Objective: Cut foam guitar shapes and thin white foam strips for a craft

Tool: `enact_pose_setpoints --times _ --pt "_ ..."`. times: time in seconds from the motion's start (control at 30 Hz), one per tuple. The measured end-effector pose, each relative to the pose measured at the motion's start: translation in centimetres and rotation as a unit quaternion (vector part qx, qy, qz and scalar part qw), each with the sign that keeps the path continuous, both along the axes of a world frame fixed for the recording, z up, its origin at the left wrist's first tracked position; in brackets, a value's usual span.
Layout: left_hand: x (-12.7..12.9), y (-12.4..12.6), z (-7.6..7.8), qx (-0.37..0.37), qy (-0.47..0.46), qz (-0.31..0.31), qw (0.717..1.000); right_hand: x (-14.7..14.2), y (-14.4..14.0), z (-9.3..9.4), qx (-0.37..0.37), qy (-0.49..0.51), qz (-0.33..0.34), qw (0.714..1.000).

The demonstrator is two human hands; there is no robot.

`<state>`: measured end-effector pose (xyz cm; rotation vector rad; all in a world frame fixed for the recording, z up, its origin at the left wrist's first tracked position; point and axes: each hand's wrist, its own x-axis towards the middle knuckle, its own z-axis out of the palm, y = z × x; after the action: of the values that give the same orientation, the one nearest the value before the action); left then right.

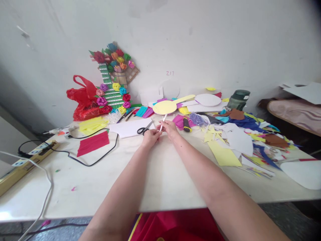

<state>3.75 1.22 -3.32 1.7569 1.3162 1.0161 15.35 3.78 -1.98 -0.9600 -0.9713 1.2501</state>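
Note:
Near the middle of the table my left hand point(150, 138) and my right hand point(169, 129) meet, both closed on a thin white stick point(165, 117), which looks like rolled paper. It slants up to the right, its top sticking out above my right fingers. Parts of the fingertips are hidden. Just behind the stick lies a pale yellow round cut-out with a long handle point(164, 107). Left of my hands, black-handled scissors point(141, 130) rest on a white sheet point(125, 129). A yellow and black box cutter point(186, 125) lies right of my right hand.
Paper scraps point(239, 139) cover the right side, with a dark green bottle point(238, 99) behind. A paper-flower piece point(112, 88) and a red plastic bag point(86, 103) stand against the wall. A power strip point(30, 160), a black cable point(93, 165) and red crepe paper point(94, 143) lie left.

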Motion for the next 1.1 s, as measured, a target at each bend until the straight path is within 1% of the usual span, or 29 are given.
enact_pose_setpoints --times 0.07,0.13,0.17,0.2,0.27,0.33,0.37,0.43,0.53,0.63,0.7,0.77,0.87,0.93,1.03,1.1 --pt "0.2 0.0 0.1 0.050 0.068 0.043 0.996 -0.2 0.1 0.0 -0.004 -0.008 -0.019 1.000" --pt "0.3 0.0 0.1 0.084 0.099 0.062 0.990 -0.3 0.2 -0.1 0.002 -0.005 -0.027 1.000" --pt "0.4 0.0 0.1 0.083 0.087 0.056 0.991 -0.3 0.1 -0.2 0.007 0.000 -0.023 1.000" --pt "0.5 0.0 0.1 0.067 0.055 0.042 0.995 -0.3 0.1 -0.3 0.013 0.006 -0.013 1.000" --pt "0.5 0.1 0.0 0.022 -0.044 0.004 0.999 -0.4 0.0 -0.5 0.019 0.016 0.022 0.999" --pt "0.4 0.1 0.0 -0.003 -0.130 -0.019 0.991 -0.5 0.0 -0.7 0.022 0.024 0.072 0.997" --pt "0.2 0.1 0.0 -0.007 -0.157 -0.023 0.987 -0.5 -0.1 -0.7 0.021 0.029 0.091 0.995" --pt "-0.1 0.1 0.1 -0.007 -0.183 -0.025 0.983 -0.5 0.0 -0.7 0.021 0.044 0.105 0.993" --pt "-0.6 0.0 0.3 -0.023 -0.193 -0.042 0.980 -0.3 0.0 -0.5 0.024 0.070 0.074 0.995" --pt "-0.8 0.0 0.3 -0.058 -0.211 -0.086 0.972 -0.1 0.0 -0.2 0.026 0.077 0.050 0.995" --pt "-0.7 0.0 0.3 -0.079 -0.232 -0.121 0.962 -0.1 -0.1 -0.2 0.025 0.075 0.053 0.995" --pt "-0.6 0.0 0.2 -0.090 -0.246 -0.134 0.956 -0.1 -0.2 -0.2 0.025 0.070 0.067 0.995" --pt "-0.4 0.1 0.0 -0.081 -0.249 -0.113 0.958 -0.4 -0.3 -0.2 0.021 0.054 0.084 0.995" --pt "-0.2 0.1 0.0 -0.055 -0.230 -0.086 0.968 -0.5 -0.3 -0.3 0.020 0.046 0.079 0.996" --pt "0.1 0.1 0.1 -0.006 -0.154 -0.042 0.987 -0.7 -0.1 -0.6 0.023 0.035 0.048 0.998" --pt "0.3 0.1 0.2 0.020 -0.100 -0.017 0.995 -0.9 0.1 -0.8 0.022 0.027 0.019 0.999"
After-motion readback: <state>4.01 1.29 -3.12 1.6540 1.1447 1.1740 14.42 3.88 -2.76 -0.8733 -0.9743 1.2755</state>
